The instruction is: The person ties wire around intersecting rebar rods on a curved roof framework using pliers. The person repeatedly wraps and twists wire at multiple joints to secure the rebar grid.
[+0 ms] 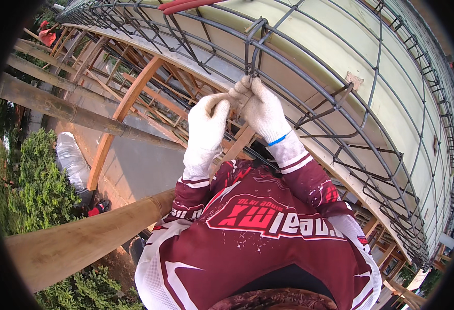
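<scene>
Both my hands wear white knit gloves and meet below the edge of a steel rebar cage. My right hand is closed in a pinch at the lower end of a bent stirrup, close under the thick lengthwise bars. Beside it, my left hand is closed too, its fingers curled and reaching to the right hand's fingers. Whatever lies in the fingers is hidden or too thin to make out. Pale yellow formwork boards lie behind and under the cage.
A thick bamboo pole crosses low on my left, with another bamboo pole farther out. An orange-brown timber slants between them. Bent bar ends stick out right of my hands. Ground and bushes lie well below.
</scene>
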A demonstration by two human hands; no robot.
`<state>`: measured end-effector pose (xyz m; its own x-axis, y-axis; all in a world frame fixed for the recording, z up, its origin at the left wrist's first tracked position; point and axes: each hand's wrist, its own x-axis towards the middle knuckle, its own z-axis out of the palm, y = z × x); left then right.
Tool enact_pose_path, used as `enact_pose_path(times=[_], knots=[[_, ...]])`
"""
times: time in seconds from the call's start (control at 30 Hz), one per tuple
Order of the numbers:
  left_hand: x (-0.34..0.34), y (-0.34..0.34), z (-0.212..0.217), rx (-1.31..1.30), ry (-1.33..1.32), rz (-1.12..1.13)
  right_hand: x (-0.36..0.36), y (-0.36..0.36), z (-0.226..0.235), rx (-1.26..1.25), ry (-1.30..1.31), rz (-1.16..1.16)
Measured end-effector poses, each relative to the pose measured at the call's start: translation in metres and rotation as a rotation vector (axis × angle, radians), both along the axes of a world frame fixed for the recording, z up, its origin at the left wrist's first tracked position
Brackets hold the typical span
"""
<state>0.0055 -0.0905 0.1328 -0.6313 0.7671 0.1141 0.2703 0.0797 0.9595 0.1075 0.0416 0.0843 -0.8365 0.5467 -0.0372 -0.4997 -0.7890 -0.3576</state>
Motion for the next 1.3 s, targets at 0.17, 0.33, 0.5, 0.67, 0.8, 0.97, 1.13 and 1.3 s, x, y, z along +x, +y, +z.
enact_pose_path(times=[0.17,0.33,0.5,0.67,0.8,0.97,1.13,1.3], knots=[[-0.033,0.045,0.049,0.341,0.377,0.357,0.019,-0.011,-0.008,0.302,-0.304,-0.140],[-0.081,0.102,0.123,0.174,1.464,0.601,0.038,-0.033,-0.022,0.497,-0.582,-0.210],[-0.102,0.118,0.153,0.243,1.323,0.181,0.077,-0.042,-0.036,0.681,-0.726,-0.111],[-0.108,0.115,0.153,0.320,1.231,-0.014,0.094,-0.048,-0.050,0.780,-0.868,-0.062],[-0.109,0.113,0.140,0.295,1.417,0.076,0.100,-0.050,-0.048,0.923,-0.900,-0.046],[-0.128,0.134,0.143,0.247,0.934,0.053,0.113,-0.059,-0.030,1.069,-0.938,-0.045],[-0.146,0.109,0.143,0.218,1.571,0.503,0.110,-0.064,0.002,1.137,-0.901,-0.039],[-0.102,0.060,0.129,0.244,0.798,0.320,0.095,-0.065,0.047,1.211,-0.689,-0.113]])
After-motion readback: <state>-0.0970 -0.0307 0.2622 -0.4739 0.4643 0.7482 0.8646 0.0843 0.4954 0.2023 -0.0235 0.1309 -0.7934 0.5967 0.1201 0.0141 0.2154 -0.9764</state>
